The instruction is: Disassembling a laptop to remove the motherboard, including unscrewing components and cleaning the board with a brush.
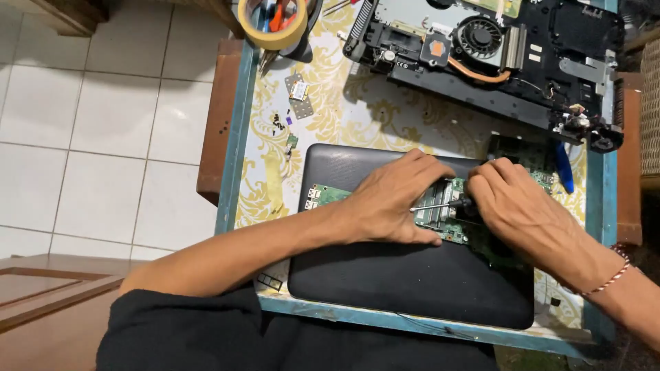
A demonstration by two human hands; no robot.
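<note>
Nearest the camera, a black laptop lid [412, 288] lies flat on the blue-edged table [237, 137], serving as a mat for a green circuit board [328, 195] laid across its far half. The left hand [392, 203] rests palm-down on the board, fingers spread and pressing flat, gripping nothing. Just beside it, the right hand [522, 209] has its fingers curled closed around the dark handle of a small screwdriver [440, 205], whose thin metal shaft points left toward the left hand over the board's silvery slots. The board looks light, thin and stiff but fragile, with exposed parts on its face; it is probably best held by its bare edges or pinned down gently, as here. Past the hands, a blue tool [564, 168] lies near the right edge. Farther off sits the opened laptop base [550, 62] with its fan [480, 36] and copper pipe, small loose parts [299, 93] on the patterned cloth, and a roll of tape [275, 31].
</note>
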